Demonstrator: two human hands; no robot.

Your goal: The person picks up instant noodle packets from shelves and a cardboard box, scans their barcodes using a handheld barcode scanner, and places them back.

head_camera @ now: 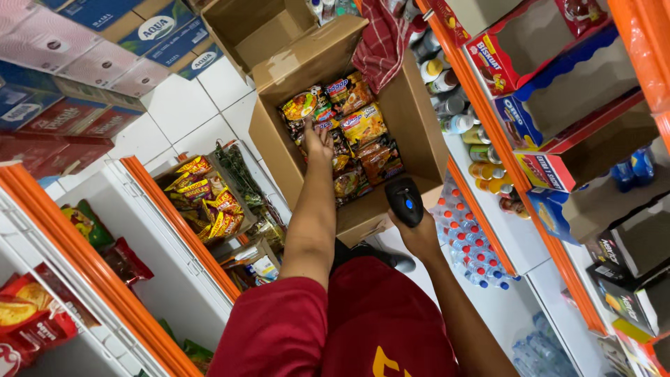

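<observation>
A cardboard box (412, 119) stands open on the floor, packed with several colourful instant-noodle packets (363, 126). My left hand (317, 138) reaches down into it, fingers resting on the packets at the box's left side. Whether it grips one I cannot tell. My right hand (419, 234) is held over the near edge of the box, closed around a black handheld barcode scanner (405, 201) with a blue button. Its head points toward the box. My red shirt fills the bottom of the view.
Orange-edged white shelves flank the aisle. Snack bags (206, 199) hang at the left, and small bottles (471, 241), cans and biscuit cartons (551, 77) are at the right. A red checked cloth (384, 38) drapes over the box's far corner. More cartons (258, 28) stand behind.
</observation>
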